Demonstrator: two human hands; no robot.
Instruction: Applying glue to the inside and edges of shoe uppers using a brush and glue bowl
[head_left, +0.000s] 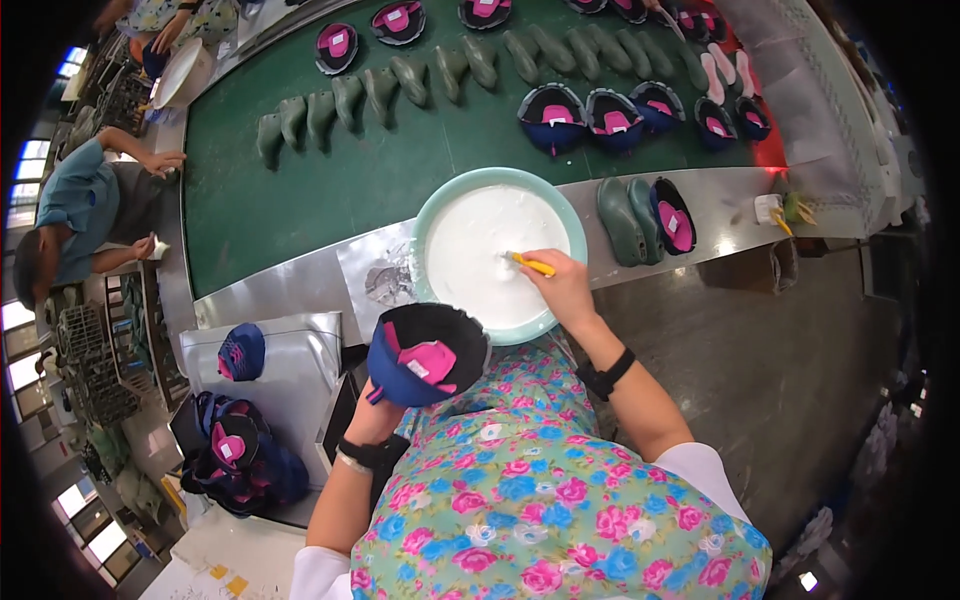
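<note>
Upper [406,380] held in our left grip [377,414] by the bowl [497,175], we are pinching a tool [537,265] in our right grip [568,295] over the white liquid [478,235], risking drips on the lining [432,364] if the tool is carrying too much.

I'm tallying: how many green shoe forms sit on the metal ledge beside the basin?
2: left form nearest the basin, right form between it and the dark upper. None appear hidden.
</note>
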